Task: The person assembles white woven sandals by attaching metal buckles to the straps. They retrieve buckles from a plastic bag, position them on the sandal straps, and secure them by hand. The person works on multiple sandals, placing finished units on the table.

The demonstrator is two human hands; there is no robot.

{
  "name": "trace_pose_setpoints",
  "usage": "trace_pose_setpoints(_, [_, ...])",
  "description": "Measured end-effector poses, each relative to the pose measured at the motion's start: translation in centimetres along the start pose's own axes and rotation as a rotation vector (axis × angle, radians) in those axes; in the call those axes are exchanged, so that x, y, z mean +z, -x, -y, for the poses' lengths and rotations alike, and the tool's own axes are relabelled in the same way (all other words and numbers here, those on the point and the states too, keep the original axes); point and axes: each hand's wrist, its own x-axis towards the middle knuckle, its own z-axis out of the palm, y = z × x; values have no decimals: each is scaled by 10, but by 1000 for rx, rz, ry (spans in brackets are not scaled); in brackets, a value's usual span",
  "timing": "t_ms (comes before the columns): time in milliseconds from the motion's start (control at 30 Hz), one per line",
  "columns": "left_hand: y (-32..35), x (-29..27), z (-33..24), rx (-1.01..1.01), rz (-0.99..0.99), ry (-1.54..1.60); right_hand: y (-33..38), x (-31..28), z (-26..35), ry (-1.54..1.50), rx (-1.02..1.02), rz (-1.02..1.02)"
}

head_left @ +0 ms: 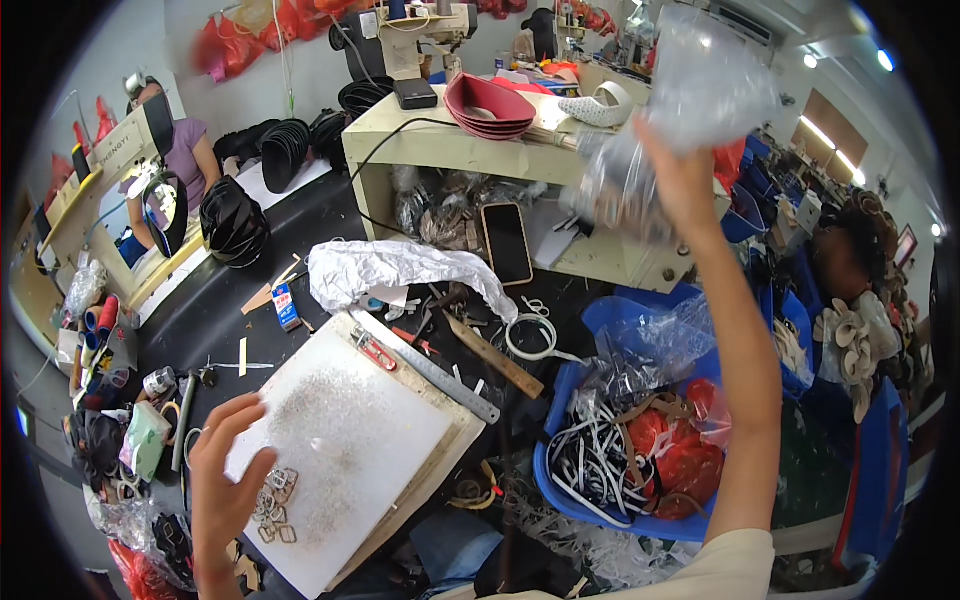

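Raised at the right, my right hand (682,180) grips a clear plastic bag (712,85) in front of the cream shelf. The bag is blurred, and its contents do not show clearly. My left hand (225,465) hovers at the left edge of a white cutting board (370,420), fingers apart and holding nothing. Beside it on the board lie several small metal buckles (275,505). A grey speckled patch of wear (330,430) covers the middle of the board.
A blue crate (555,485) with straps and red bags stands to the right. Behind the board are a metal ruler (430,368), a hammer (495,355), a roll of tape (530,337) and a phone (507,244). Red trays (488,105) top the shelf (400,150). A person (185,150) sits far left.
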Motion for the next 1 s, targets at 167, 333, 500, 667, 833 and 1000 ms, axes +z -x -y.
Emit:
trace_pose_setpoints(167, [49,-24,31,-245,-221,-139,-131,39,-86,293,-217,-274])
trace_pose_setpoints(333, [101,-35,51,-480,-291,-152,-156,87,-171,225,-143,4])
trace_pose_setpoints(500, [126,-40,69,-569,-256,-136,-130,81,-158,99,-139,272])
trace_pose_setpoints(667, [131,-31,76,-615,-137,-339,-69,32,-145,556,-155,227])
trace_pose_setpoints(833, [100,-13,52,-527,-110,-364,58,-51,-148,643,-124,364])
trace_pose_setpoints(1000, [96,-11,41,-478,-112,-274,186,-129,-202,597,484,401])
